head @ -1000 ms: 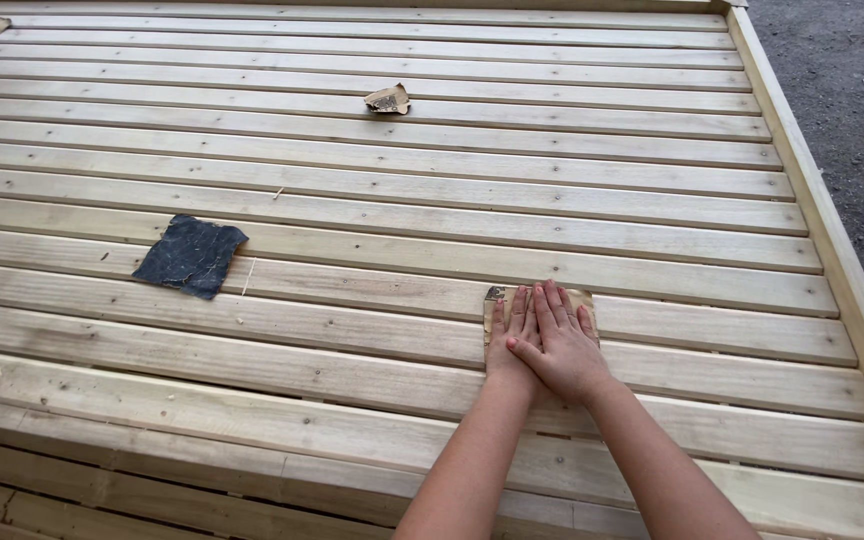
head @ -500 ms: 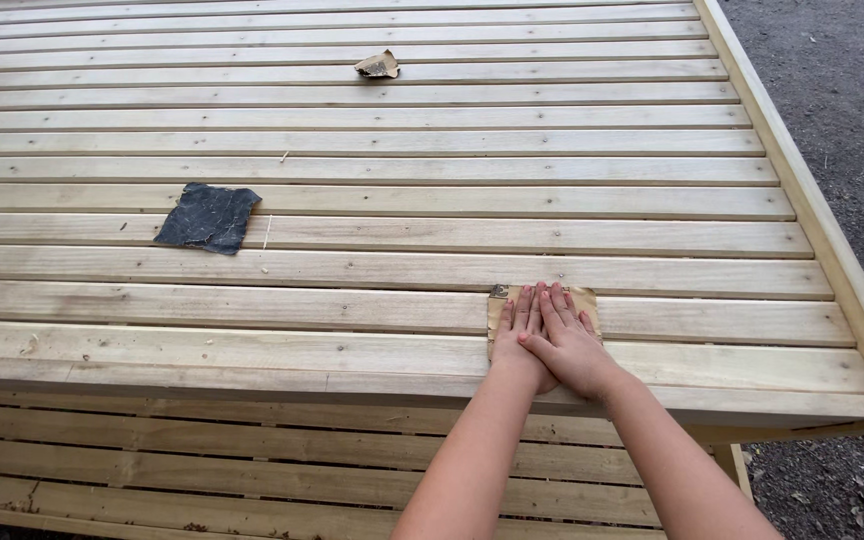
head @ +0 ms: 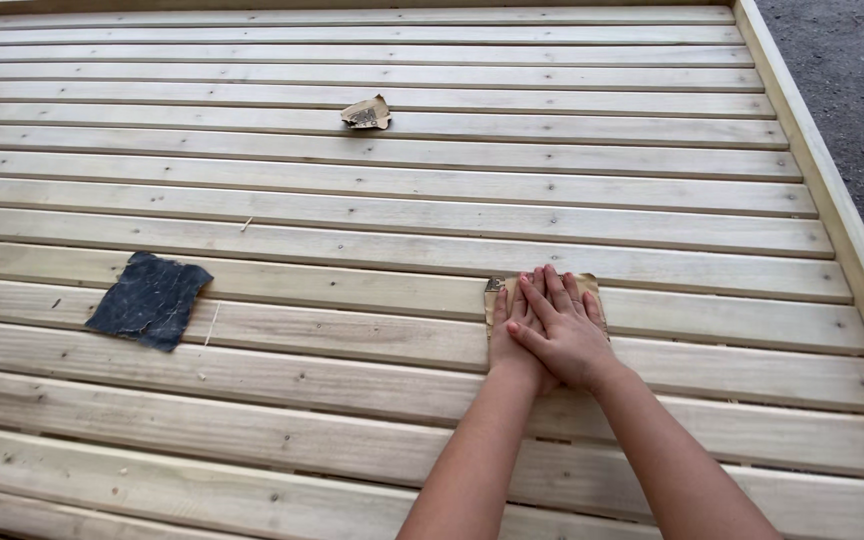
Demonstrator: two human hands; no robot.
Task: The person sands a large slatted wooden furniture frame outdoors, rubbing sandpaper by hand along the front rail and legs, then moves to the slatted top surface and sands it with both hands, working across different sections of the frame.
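Observation:
My left hand lies flat on a tan sheet of sandpaper on a pale wooden slatted panel. My right hand lies crosswise over the back of the left, its fingers stretched toward the sheet's far edge. Both hands press the sheet against one board. Only the corners and far edge of the sandpaper show around the fingers.
A dark grey sandpaper sheet lies on the boards to the left. A crumpled tan scrap sits farther up the panel. The panel's raised side rail runs along the right, with dark gravel ground beyond it.
Both hands stay stacked on the tan sheet, on about the same spot. The head view dipped toward the panel's near edge, then lifted back over the boards.

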